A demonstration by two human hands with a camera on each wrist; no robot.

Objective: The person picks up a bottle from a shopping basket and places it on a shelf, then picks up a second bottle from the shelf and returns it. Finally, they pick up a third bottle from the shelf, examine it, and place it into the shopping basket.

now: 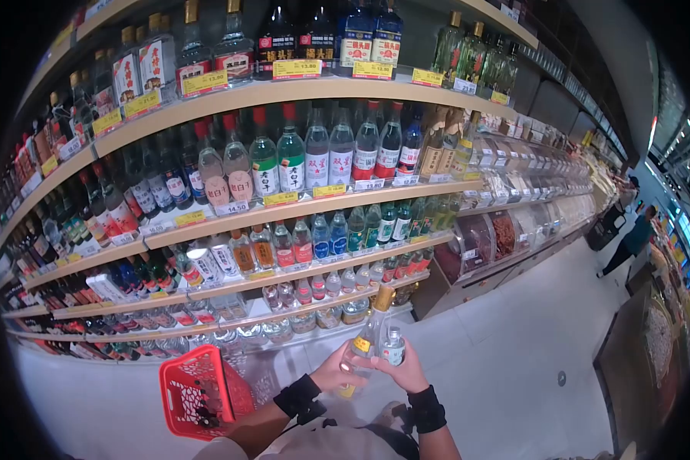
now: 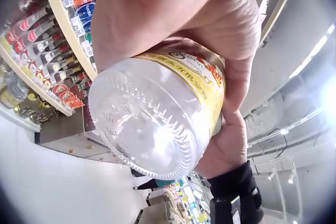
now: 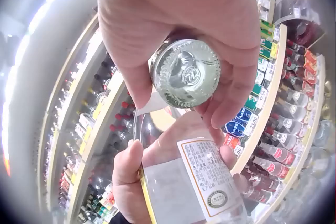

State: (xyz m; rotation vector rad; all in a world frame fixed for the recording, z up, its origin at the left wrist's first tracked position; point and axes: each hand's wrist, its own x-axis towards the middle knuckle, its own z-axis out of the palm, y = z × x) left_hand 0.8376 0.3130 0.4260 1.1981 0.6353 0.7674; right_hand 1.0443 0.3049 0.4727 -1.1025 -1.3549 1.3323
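Observation:
My left hand grips a large clear glass bottle with a gold cap and a yellow label. In the left wrist view, this bottle's ridged base faces the camera. Close beside it, my right hand holds a small clear bottle with a pale label, fingers and thumb curled round it. Its round embossed base shows in the right wrist view. There, a printed white back label is visible on the large bottle. Both bottles stand roughly upright in front of my body.
Curved shelves of bottles with price tags fill the front and left. A red shopping basket stands on the floor at the lower left. Clear bulk-food bins continue rightward. A person is in the aisle beyond, near another display.

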